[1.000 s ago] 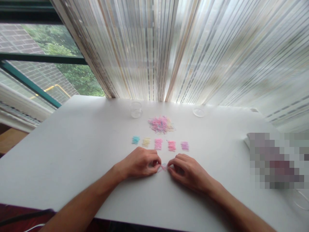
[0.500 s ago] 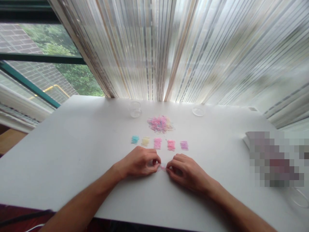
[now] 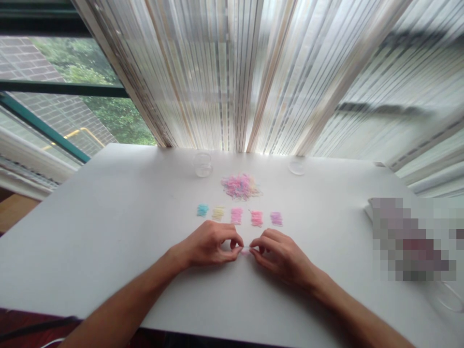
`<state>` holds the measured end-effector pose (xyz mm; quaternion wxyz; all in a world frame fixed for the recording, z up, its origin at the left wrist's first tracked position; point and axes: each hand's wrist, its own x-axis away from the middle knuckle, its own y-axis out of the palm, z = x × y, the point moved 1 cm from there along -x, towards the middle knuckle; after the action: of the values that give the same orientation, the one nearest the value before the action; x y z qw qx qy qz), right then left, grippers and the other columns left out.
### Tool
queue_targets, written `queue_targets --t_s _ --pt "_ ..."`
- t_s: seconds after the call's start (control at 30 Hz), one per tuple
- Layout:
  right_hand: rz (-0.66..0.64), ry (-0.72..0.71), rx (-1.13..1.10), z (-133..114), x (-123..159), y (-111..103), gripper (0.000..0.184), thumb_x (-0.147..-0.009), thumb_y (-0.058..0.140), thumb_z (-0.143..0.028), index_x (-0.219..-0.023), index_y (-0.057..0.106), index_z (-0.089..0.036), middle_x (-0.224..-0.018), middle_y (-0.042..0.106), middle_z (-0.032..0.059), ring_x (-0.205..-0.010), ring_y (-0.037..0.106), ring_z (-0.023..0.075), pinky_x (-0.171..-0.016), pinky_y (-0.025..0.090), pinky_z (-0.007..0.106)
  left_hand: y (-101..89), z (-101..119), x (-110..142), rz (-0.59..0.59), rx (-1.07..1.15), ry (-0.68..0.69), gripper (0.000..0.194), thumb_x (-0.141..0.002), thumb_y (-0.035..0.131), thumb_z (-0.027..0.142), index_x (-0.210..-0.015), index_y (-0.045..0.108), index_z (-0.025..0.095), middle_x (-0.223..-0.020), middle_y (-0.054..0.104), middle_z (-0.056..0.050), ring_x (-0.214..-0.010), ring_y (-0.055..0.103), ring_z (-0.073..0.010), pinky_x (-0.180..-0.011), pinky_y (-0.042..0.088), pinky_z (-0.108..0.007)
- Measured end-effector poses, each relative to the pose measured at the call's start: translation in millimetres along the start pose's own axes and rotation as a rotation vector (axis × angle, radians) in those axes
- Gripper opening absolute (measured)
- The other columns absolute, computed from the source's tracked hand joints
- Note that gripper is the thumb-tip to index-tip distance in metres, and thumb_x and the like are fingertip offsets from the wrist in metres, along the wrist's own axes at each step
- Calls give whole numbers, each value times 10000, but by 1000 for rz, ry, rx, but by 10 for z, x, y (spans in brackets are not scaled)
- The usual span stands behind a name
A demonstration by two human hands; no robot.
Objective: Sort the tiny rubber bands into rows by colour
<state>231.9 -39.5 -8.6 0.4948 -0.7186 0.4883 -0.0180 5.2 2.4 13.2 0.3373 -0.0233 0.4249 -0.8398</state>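
Note:
Between my two hands, a thin pale rubber band point(image 3: 247, 247) is held by its ends just over the white table point(image 3: 90, 232). My left hand point(image 3: 216, 244) pinches one end with thumb and forefinger, and my right hand point(image 3: 277, 251) pinches the other. Under it lie a few pinkish bands point(image 3: 245, 253), partly hidden by the fingertips. Beyond the hands runs a row of small sorted stacks: blue point(image 3: 202, 210), yellow point(image 3: 218, 213), light pink point(image 3: 237, 216), coral pink point(image 3: 256, 218) and purple point(image 3: 276, 218). Behind the row is a loose mixed heap of bands point(image 3: 240, 186).
A clear round container point(image 3: 202, 165) stands at the back left of the heap. A clear lid point(image 3: 297, 167) lies at the back right. On the right side sits a blurred-out object point(image 3: 409, 241) with a white cord point(image 3: 449, 297). A striped curtain point(image 3: 217, 72) hangs along the far edge.
My fingertips have come slightly closer together and turned a little. The pale band now shows as a thin line between them. The curtain at the right has shifted.

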Motion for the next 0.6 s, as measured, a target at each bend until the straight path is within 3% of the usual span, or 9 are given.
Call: queue_targets --t_s 0.6 --pt "74 24 -38 -24 -5 -12 98 -947 581 -153 -898 660 -187 -710 609 3 -612 560 117 -597 457 230 24 -35 22 30 -84 17 56 -892 671 178 -893 725 190 -768 711 20 -655 627 -97 -622 432 -207"
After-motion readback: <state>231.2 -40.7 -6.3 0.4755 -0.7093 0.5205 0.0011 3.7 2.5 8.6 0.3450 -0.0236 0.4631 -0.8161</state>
